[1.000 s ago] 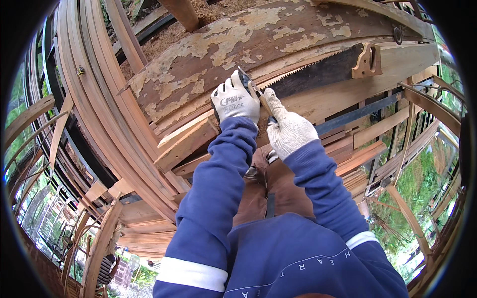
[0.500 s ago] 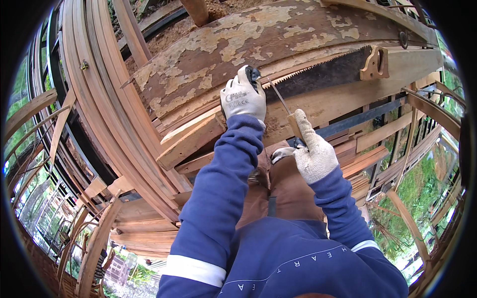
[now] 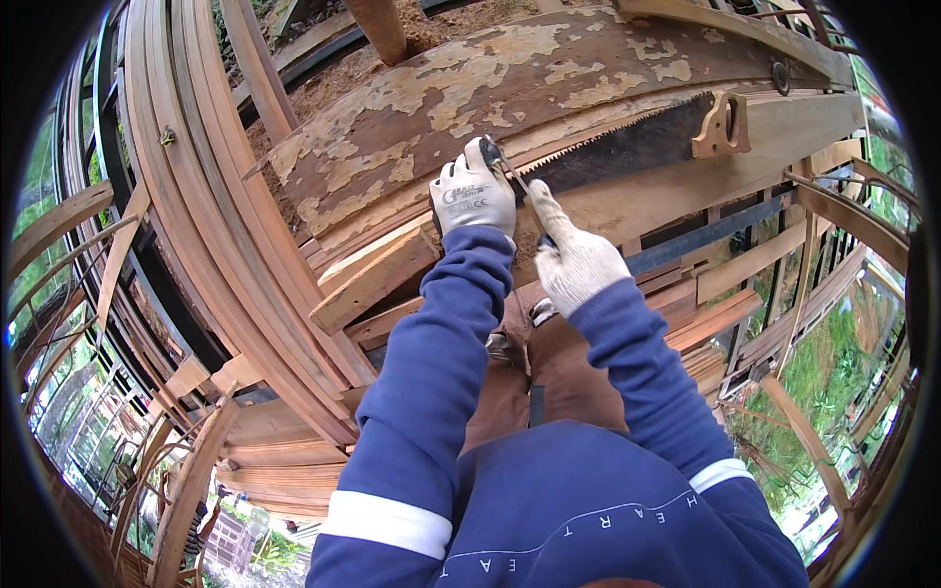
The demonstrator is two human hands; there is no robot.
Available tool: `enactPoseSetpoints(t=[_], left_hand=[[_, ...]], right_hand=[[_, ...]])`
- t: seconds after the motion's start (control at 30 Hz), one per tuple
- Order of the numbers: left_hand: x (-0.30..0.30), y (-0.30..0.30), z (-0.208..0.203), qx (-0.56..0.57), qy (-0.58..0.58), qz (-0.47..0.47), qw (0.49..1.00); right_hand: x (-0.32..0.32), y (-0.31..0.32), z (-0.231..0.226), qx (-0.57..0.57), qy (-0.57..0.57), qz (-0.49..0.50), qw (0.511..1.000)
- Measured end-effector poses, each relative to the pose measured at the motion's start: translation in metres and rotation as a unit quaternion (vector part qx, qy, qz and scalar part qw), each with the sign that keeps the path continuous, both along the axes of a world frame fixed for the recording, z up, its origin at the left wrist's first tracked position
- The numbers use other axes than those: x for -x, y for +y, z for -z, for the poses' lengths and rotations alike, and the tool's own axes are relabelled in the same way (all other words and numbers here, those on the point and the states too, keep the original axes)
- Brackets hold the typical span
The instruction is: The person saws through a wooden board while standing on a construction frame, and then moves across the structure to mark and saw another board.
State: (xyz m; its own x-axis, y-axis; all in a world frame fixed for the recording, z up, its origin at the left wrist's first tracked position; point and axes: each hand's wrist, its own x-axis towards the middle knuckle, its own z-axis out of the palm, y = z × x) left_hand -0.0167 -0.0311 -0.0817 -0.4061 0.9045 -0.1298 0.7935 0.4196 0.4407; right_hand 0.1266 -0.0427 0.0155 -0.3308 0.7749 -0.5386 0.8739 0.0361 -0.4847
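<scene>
A handsaw [image 3: 627, 147] with a dark blade and a wooden handle lies along a squared timber beam [image 3: 676, 181], teeth facing away from me. My left hand [image 3: 475, 196], in a white glove with dark fingertips, is closed over the blade's left end, its fingers partly hidden. My right hand [image 3: 578, 257], gloved too, grips a slim metal file [image 3: 516, 182], index finger stretched along it. The file's tip reaches the left thumb, next to the saw's toothed edge; the glove covers its handle. Whether the file touches the teeth I cannot tell.
Beyond the saw lies a slab with patchy bark [image 3: 431, 98]. Long planks [image 3: 211, 196] run along the left, and a short wood block [image 3: 377, 279] juts out beside my left wrist. More boards [image 3: 720, 318] are stacked at right, next to a dark metal bar [image 3: 706, 238].
My right hand has moved left and away from me, carrying the file closer to the left thumb; the file's wooden handle is now covered. The left hand stays at the blade end.
</scene>
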Motion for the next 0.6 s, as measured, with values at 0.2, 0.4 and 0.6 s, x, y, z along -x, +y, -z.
enactPoseSetpoints(t=[0.2, 0.4, 0.6], left_hand=[[0.005, -0.004, 0.001, -0.019, -0.057, -0.057, 0.997], [0.007, 0.005, -0.021, -0.053, -0.219, -0.087, 0.970], [0.027, -0.004, 0.000, 0.045, -0.077, 0.109, 0.990]], right_hand=[[-0.031, -0.004, -0.035, -0.092, 0.169, 0.198, 0.961], [-0.190, -0.107, -0.053, -0.109, -0.018, 0.156, 0.982], [-0.348, -0.295, -0.012, 0.133, -0.244, 0.323, 0.904]])
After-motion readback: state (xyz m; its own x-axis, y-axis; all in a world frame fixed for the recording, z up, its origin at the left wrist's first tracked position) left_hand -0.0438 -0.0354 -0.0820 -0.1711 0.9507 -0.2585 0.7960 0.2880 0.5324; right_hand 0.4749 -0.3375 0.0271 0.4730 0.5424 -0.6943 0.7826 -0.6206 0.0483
